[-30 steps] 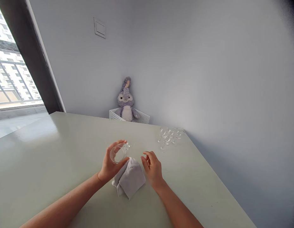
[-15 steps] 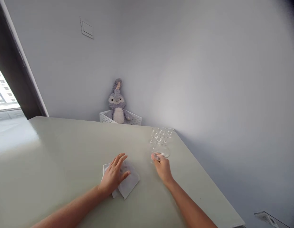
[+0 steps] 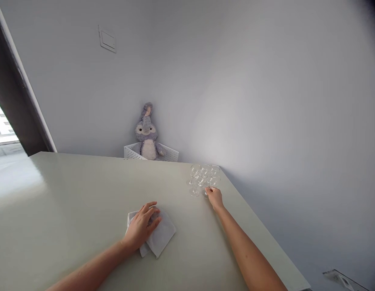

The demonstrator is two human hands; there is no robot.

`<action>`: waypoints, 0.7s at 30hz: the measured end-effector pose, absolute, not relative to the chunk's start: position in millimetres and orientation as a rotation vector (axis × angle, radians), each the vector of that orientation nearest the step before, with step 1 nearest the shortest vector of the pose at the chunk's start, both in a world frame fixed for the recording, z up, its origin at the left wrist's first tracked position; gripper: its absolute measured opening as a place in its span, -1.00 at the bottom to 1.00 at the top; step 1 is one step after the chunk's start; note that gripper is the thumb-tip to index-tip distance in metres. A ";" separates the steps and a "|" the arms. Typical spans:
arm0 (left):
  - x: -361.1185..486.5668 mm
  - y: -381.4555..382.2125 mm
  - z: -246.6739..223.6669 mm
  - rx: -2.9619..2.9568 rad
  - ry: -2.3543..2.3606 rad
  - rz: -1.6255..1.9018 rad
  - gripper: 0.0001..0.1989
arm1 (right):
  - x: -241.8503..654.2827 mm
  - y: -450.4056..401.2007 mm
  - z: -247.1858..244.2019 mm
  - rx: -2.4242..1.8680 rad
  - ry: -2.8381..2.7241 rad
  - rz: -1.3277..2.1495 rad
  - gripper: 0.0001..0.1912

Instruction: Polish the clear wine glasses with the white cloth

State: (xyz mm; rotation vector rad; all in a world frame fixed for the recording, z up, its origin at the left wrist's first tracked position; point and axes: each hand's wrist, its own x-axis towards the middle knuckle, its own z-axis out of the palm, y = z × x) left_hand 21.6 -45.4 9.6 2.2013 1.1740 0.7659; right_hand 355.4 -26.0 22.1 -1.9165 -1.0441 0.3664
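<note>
My left hand [image 3: 141, 226] rests over a folded pale grey cloth [image 3: 163, 234], its fingers apart and slightly bent. At the table's far right corner stands a group of several clear stemmed glasses [image 3: 200, 178]. My right hand [image 3: 215, 197] is at the near side of this group, fingertips pinched on the stem of a glass [image 3: 212, 181]. The base of that glass shows close to the tabletop, just under my fingers.
The pale table [image 3: 93, 194] meets walls behind and on the right. Beyond its far edge a grey plush rabbit [image 3: 148, 137] sits in a white perforated basket [image 3: 172, 154]. A wall switch [image 3: 107, 40] is at upper left.
My right hand has moved away from me and slightly right, bringing its glass upright beside the others. My left hand has stayed on the cloth, its fingers more bent. The view has shifted slightly.
</note>
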 end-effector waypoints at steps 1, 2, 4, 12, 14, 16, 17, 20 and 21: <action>21.6 -44.6 9.5 2.197 1.171 0.769 -0.77 | 355.8 -22.5 21.8 -1.919 -1.046 0.362 -0.66; 21.6 -43.7 9.3 2.195 1.168 0.775 -0.77 | 356.3 -19.1 21.3 -1.922 -1.048 0.358 -0.67; 21.9 -42.2 8.8 2.194 1.161 0.783 -0.78 | 357.7 -13.7 19.7 -1.928 -1.053 0.354 -0.68; 22.6 -44.5 12.5 2.126 1.122 0.830 -0.79 | 357.6 -33.6 8.5 -1.959 -1.010 0.301 -0.64; 19.9 -40.8 18.2 2.025 1.126 0.904 -0.77 | 346.6 -48.2 8.7 -1.949 -1.042 0.298 -0.67; 14.5 -32.4 23.7 1.961 1.189 0.988 -0.74 | 326.1 -61.0 10.7 -1.903 -1.161 0.342 -0.73; 11.2 -27.1 25.4 1.954 1.236 1.003 -0.74 | 312.6 -65.9 11.9 -1.870 -1.245 0.380 -0.75; 1.9 -13.4 24.4 1.973 1.331 0.925 -0.73 | 264.6 -73.6 14.7 -1.759 -1.491 0.508 -0.72; 0.0 -11.3 22.4 1.991 1.328 0.889 -0.70 | 248.4 -74.2 15.2 -1.722 -1.560 0.541 -0.73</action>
